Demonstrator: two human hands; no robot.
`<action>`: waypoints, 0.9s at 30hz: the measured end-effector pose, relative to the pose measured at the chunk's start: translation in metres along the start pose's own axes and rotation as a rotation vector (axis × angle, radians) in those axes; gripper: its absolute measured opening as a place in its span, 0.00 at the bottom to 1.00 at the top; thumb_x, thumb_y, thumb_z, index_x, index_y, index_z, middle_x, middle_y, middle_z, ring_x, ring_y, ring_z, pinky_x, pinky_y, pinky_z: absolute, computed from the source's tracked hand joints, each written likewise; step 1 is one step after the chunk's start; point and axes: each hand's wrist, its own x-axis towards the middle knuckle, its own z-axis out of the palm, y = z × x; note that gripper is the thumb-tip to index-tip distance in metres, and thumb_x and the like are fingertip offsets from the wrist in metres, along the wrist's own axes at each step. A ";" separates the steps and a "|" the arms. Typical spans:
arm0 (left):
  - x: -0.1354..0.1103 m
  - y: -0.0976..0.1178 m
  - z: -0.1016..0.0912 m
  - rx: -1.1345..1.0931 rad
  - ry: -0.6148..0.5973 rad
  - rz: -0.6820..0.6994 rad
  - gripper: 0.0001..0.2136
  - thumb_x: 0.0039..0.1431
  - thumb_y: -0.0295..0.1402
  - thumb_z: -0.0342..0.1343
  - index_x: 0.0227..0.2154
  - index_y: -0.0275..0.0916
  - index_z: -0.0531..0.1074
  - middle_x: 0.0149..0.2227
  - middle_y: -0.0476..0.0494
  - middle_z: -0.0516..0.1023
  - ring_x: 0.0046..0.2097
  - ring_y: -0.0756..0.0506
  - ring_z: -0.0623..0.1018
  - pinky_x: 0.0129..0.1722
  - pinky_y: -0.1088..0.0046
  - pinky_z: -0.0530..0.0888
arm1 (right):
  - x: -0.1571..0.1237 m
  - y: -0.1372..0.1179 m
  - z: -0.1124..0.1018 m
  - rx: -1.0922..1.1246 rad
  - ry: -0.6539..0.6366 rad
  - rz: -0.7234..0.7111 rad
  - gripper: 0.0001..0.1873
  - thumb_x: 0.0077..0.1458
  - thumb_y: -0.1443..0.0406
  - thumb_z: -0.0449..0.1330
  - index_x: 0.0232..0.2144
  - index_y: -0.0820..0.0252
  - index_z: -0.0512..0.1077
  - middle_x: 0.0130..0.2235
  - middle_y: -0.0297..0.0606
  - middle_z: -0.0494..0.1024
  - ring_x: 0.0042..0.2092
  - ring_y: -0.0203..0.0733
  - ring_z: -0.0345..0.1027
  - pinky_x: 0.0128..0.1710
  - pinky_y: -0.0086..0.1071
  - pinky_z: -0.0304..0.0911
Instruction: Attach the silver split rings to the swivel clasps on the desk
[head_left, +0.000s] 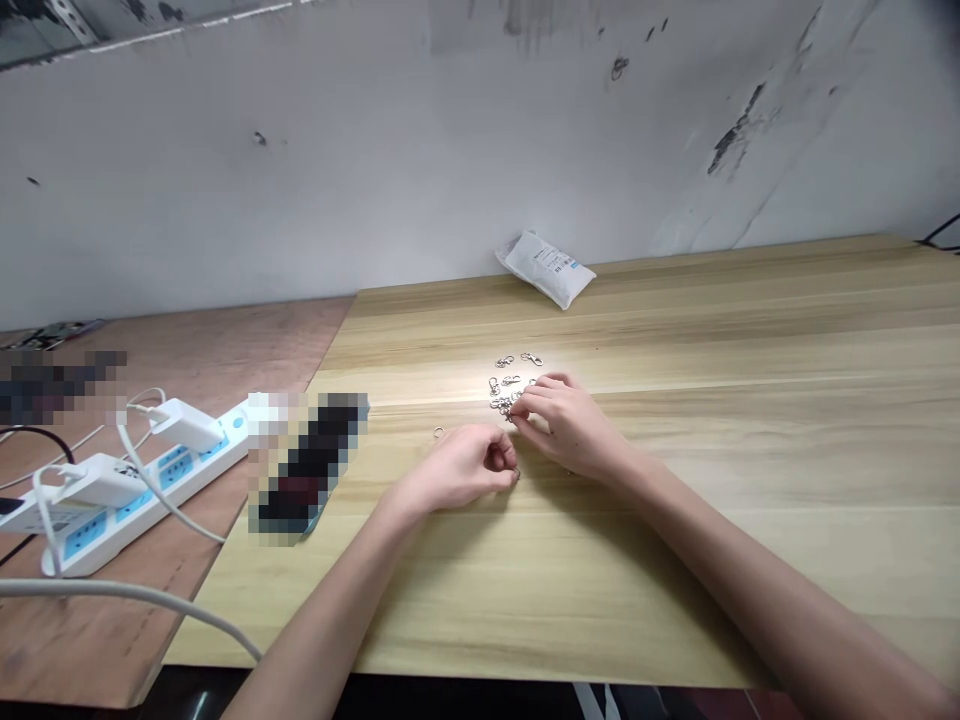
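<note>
A small pile of silver metal clasps (508, 382) lies on the light wooden table (675, 450) in a bright patch of light. My right hand (566, 422) rests at the near edge of the pile, fingers pinched on one clasp. My left hand (469, 467) is curled beside it, fingertips closed on a small metal ring at its right side. One loose ring (439, 433) lies just left of my left hand.
A white plastic packet (546, 266) leans against the wall at the back. A blurred dark object (309, 465) lies to the left. On the brown board further left sits a white power strip (127, 480) with chargers and cables.
</note>
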 end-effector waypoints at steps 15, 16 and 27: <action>0.010 -0.018 -0.006 -0.146 0.308 0.172 0.07 0.58 0.30 0.56 0.35 0.39 0.78 0.36 0.45 0.82 0.37 0.48 0.78 0.35 0.73 0.73 | 0.000 -0.005 -0.004 0.095 0.064 0.176 0.06 0.57 0.68 0.57 0.28 0.58 0.69 0.29 0.33 0.77 0.33 0.39 0.68 0.46 0.38 0.54; 0.011 -0.018 -0.007 -0.153 0.337 0.166 0.07 0.58 0.31 0.57 0.35 0.39 0.79 0.37 0.45 0.82 0.38 0.47 0.79 0.36 0.73 0.73 | 0.000 -0.006 -0.004 0.106 0.060 0.199 0.06 0.57 0.68 0.57 0.27 0.58 0.69 0.29 0.33 0.77 0.33 0.39 0.68 0.45 0.38 0.54; 0.012 -0.017 -0.005 -0.283 0.475 0.175 0.09 0.54 0.38 0.63 0.32 0.38 0.78 0.36 0.44 0.82 0.37 0.46 0.80 0.38 0.71 0.77 | 0.003 -0.020 0.000 0.393 0.026 0.287 0.08 0.57 0.67 0.56 0.26 0.59 0.69 0.27 0.32 0.75 0.30 0.36 0.67 0.40 0.35 0.59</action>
